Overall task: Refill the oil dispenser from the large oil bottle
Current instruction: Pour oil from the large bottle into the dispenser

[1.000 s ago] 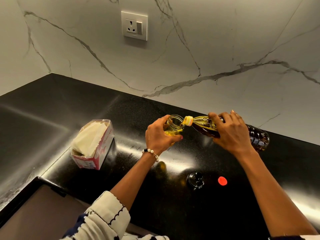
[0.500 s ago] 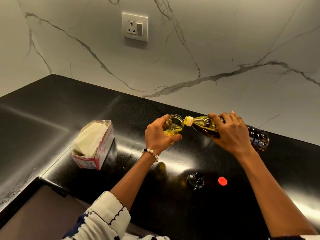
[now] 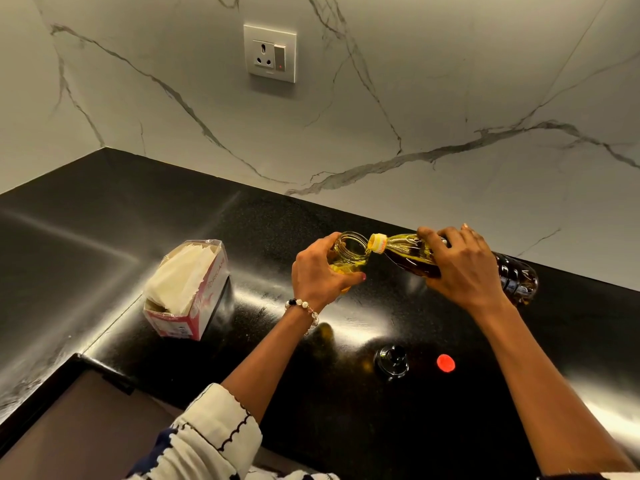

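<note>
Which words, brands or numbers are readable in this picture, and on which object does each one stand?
Tissue box: red letters on its side, too blurred and partly cut off to read.
Tissue box, lower end: small print, too small to read.
Large oil bottle: no label visible.
Wall socket: no readable text.

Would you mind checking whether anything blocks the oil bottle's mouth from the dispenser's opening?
Nothing visible does: the large clear plastic oil bottle has its yellow-ringed neck right at the open rim of the small glass dispenser.
</note>
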The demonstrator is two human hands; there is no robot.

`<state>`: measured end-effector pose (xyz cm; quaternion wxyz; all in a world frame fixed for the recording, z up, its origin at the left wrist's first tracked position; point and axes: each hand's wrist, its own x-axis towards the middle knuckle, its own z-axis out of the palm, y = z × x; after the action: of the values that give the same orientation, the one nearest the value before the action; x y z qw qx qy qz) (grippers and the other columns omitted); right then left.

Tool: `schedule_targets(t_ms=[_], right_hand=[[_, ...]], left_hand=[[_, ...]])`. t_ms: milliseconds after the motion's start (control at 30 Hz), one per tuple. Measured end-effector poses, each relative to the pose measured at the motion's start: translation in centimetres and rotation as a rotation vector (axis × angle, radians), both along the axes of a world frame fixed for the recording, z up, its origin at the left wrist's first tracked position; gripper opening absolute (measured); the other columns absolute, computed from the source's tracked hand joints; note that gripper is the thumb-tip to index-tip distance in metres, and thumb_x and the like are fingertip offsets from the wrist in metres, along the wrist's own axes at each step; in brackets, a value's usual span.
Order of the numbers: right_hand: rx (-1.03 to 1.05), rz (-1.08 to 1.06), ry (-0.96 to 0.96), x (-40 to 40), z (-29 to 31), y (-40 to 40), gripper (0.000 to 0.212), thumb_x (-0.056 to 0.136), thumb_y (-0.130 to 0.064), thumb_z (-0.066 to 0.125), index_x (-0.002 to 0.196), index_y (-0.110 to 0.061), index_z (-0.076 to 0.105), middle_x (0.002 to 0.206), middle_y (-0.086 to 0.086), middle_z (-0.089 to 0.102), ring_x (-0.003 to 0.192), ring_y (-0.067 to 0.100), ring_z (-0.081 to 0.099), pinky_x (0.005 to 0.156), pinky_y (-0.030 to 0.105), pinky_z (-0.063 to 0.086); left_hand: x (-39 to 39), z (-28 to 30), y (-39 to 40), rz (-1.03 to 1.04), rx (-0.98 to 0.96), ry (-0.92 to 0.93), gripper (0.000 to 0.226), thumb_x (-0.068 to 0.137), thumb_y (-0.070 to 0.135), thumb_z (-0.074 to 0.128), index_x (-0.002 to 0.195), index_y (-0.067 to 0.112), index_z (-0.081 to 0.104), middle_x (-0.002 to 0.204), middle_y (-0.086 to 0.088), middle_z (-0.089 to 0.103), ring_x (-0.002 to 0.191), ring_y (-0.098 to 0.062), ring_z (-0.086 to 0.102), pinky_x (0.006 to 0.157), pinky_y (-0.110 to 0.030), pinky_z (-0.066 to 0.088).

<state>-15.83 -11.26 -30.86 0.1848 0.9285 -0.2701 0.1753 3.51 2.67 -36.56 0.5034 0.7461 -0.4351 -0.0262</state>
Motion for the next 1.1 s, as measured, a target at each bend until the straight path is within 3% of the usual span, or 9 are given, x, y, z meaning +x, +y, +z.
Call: schedule_targets(t_ms=[433, 800, 1100], right_hand=[[-0.011, 0.007, -0.001, -0.06, 0.32, -0.16, 0.098, 0.045, -0.025, 0.095, 0.127, -0.016, 0.040, 0.096, 0.026, 0.063, 0.087, 0.047, 0.063, 0.088, 0.059, 0.047], [-0.018, 0.006, 0.002, -0.05, 0.42, -0.04, 0.097, 0.046, -0.026, 0.095, 0.126, -0.016, 0.040, 0.095, 0.026, 0.063, 0.086, 0.046, 0.063, 0.089, 0.059, 0.047], [-0.014, 0.000, 0.011, 0.02, 0.46, 0.09, 0.097, 0.046, -0.027, 0.095, 0.126, -0.017, 0.040, 0.095, 0.026, 0.064, 0.086, 0.046, 0.063, 0.089, 0.059, 0.047]], left_hand=[[-0.17, -0.10, -0.34, -0.005, 0.000, -0.002, 0.080, 0.057, 0.042, 0.090, 0.127, 0.016, 0.060, 0.111, -0.002, 0.069, 0.095, -0.013, 0.063, 0.081, -0.031, 0.056], [-0.23, 0.06, -0.28, -0.009, 0.001, 0.001, 0.082, 0.058, 0.040, 0.090, 0.129, 0.013, 0.059, 0.112, -0.004, 0.069, 0.096, -0.012, 0.061, 0.080, -0.022, 0.048], [-0.22, 0.06, -0.12, -0.008, 0.000, 0.003, 0.080, 0.057, 0.041, 0.090, 0.126, 0.015, 0.060, 0.109, -0.003, 0.069, 0.093, -0.012, 0.061, 0.081, -0.030, 0.055]])
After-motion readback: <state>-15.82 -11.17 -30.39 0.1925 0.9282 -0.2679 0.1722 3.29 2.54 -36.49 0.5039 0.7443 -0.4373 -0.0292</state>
